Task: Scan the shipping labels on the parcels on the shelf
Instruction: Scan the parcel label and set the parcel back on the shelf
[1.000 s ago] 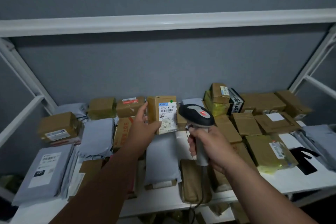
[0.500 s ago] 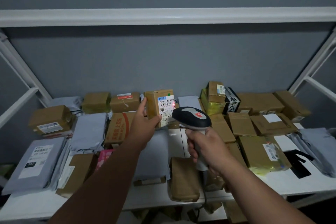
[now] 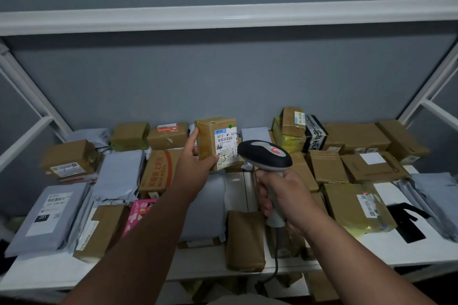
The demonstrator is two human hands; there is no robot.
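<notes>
My left hand [image 3: 195,160] grips a small brown cardboard parcel [image 3: 210,142] and holds it upright above the middle of the white shelf [image 3: 386,250]. Its white shipping label [image 3: 226,147] with a barcode faces me and the scanner. My right hand [image 3: 280,195] grips the handle of a grey and black barcode scanner [image 3: 265,155], whose head sits just right of the label, almost touching the parcel. A cable hangs from the scanner's handle over the shelf's front edge.
Many brown boxes and grey mailer bags cover the shelf, such as a labelled grey bag [image 3: 47,213] at front left and a yellow-taped box [image 3: 357,208] at right. A pink packet [image 3: 138,213] lies near my left forearm. White frame struts rise on both sides.
The parcel and the scanner have stayed together while my view shifted slightly. The red scan light seen on the label half a second ago is gone.
</notes>
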